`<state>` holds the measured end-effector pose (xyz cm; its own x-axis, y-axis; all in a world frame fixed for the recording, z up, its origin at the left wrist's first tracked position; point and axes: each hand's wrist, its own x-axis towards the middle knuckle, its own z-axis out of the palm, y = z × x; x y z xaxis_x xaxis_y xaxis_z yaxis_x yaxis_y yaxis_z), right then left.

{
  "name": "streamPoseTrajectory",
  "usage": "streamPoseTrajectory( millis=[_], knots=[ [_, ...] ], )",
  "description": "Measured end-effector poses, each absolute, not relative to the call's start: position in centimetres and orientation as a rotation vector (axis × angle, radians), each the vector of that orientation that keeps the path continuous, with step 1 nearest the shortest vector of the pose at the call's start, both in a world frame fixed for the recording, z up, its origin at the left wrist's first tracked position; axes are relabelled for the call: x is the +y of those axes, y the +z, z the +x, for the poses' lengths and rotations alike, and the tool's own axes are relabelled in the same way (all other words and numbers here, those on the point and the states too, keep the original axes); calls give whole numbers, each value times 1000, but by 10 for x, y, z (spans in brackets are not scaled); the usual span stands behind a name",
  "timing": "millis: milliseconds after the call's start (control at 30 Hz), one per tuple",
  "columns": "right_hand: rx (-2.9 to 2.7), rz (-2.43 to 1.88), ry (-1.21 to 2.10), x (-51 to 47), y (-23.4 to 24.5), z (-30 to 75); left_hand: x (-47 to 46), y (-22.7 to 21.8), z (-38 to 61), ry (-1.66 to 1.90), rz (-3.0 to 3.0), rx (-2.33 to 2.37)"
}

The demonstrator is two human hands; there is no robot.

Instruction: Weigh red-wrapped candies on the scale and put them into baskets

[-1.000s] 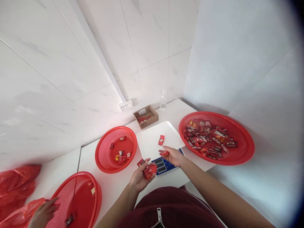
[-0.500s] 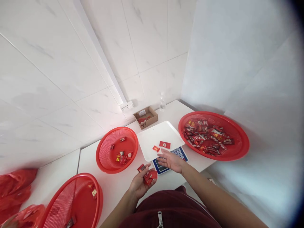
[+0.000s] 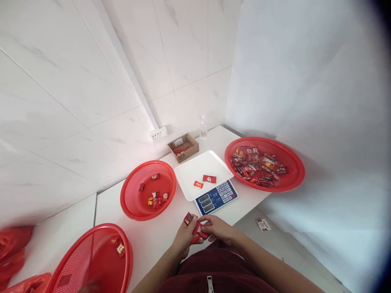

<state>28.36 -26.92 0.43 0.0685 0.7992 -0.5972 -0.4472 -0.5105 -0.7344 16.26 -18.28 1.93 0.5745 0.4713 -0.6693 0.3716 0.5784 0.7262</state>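
My left hand [image 3: 183, 237] holds several small red candy packets [image 3: 195, 230] at the table's near edge. My right hand [image 3: 220, 228] has its fingertips pinched on one of those packets, right against the left hand. Just beyond the hands stands a scale with a blue keypad [image 3: 216, 197] and a white weighing tray [image 3: 189, 173]. Two red packets [image 3: 209, 178] lie on the tray.
A small red basket [image 3: 132, 203] with a few candies sits left of the scale. A large red basket [image 3: 291, 183] full of candies is at the right. Another red basket [image 3: 79, 260] is at the lower left. A cardboard box [image 3: 183, 147] and a water bottle [image 3: 203, 127] stand by the wall. One packet [image 3: 263, 224] lies on the floor.
My right hand dropped a second packet on the white tray, then drew back to the left hand and pinched a packet there. The view shifted slightly.
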Motion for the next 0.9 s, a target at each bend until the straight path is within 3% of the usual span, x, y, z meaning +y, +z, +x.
streamPoseTrajectory(
  millis=[200,400,600,900],
  knots=[
    [-171,-1456,1440,-272,-4,296,-180,14,146,101,1004,1081],
    [-48,-1135,1219,-248,30,323,-177,20,128,51,982,1032],
    [-643,-1555,1372,-253,30,288,-182,25,129,-93,1164,875],
    [-1162,-1868,1107,-268,41,261,-179,24,133,-314,1508,762]
  ],
)
